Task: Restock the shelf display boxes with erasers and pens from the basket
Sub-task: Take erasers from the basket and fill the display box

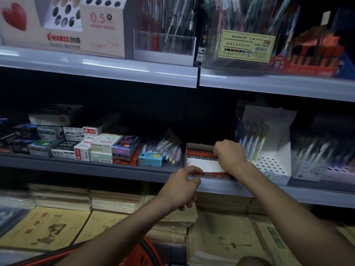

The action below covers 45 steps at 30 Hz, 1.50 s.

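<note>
Much of the scene was dim and smeared; the goods on the upper shelf (99,69) were blurred, and the red basket (147,253) showed only as a curved rim at the bottom edge, cut off by the frame and crossed by the left forearm, its contents out of sight. The fingertips of the right hand (229,153) were hidden behind its own knuckles, so whether it was holding an eraser or merely touching the row could not be told.

Both arms reached forward and up from the lower corners to the middle shelf; the right wrist was bent downward, with the back of the hand towards the camera and the fingers curled down into the far right corner of the display box (204,165). The left hand (181,189) sat lower, at the shelf's front edge, knuckles turned left.

The left thumb and forefinger pinched the box's red front lip (the one marked 2B); the other fingers were curled beneath. The erasers (197,153) lay in orange and grey rows along the back of the box, its white floor bare in front of them; the box stood between a pile of small cartons (99,146) and a white dotted pen stand (272,167).
</note>
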### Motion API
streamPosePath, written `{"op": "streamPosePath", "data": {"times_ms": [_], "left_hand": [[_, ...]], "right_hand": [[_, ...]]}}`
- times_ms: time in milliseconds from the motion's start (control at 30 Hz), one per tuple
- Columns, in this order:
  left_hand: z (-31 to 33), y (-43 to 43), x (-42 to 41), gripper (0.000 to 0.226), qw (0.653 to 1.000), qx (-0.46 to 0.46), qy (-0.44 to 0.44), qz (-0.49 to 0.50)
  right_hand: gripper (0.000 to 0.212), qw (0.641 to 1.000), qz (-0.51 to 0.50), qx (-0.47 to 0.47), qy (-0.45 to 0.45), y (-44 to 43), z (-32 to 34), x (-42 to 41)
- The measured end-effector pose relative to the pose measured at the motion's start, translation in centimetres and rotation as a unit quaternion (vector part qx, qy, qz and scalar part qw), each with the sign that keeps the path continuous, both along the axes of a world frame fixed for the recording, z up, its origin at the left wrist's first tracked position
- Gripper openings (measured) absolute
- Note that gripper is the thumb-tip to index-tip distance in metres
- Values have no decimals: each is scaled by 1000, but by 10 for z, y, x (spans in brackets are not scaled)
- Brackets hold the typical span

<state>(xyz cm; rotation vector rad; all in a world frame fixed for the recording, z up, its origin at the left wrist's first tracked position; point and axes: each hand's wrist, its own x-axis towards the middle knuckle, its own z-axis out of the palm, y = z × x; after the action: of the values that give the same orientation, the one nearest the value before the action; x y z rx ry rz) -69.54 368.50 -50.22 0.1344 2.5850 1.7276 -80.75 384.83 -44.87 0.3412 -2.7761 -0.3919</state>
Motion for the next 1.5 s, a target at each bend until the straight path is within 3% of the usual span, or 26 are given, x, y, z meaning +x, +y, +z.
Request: {"op": "streamPosePath", "data": {"times_ms": [100,200,300,367,433,500,567,600,667,800,867,1067,1233,1400,1500], "left_hand": [[2,0,1,35,1000,1,-6,2],[9,2,3,34,998,61,-32,-4],[22,4,6,40,973,208,-102,23],[28,6,9,50,928,339,-140,61],[33,5,15,57,860,466,-176,111],[36,2,23,55,791,560,-204,136],[38,-1,34,48,756,604,-211,140],[40,-1,42,42,752,609,-206,145],[45,1,57,31,759,602,-190,159],[62,6,91,28,786,559,-162,211],[70,4,102,25,795,537,-143,244],[100,20,116,24,837,466,-165,235],[123,42,114,29,842,466,-174,210],[123,53,107,19,851,453,-202,173],[106,60,93,23,857,431,-198,199]], "right_hand": [[26,1000,11,-9,6,1,-2,1],[23,998,19,-61,23,5,3,9],[24,986,30,-156,48,7,12,32],[22,965,53,-252,39,4,19,57],[16,917,96,-386,-5,-6,23,84],[11,825,149,-539,-83,-16,22,109],[9,735,178,-633,-168,-24,17,128],[8,712,181,-650,-194,-26,13,136],[9,694,179,-665,-212,-31,4,150],[6,730,187,-621,-216,-40,-4,172],[8,722,222,-607,-248,-38,-1,180],[8,630,223,-691,-275,-8,17,191],[12,610,193,-735,-223,13,22,190],[17,492,115,-824,-256,25,18,182],[18,447,78,-849,-272,34,11,174]]}}
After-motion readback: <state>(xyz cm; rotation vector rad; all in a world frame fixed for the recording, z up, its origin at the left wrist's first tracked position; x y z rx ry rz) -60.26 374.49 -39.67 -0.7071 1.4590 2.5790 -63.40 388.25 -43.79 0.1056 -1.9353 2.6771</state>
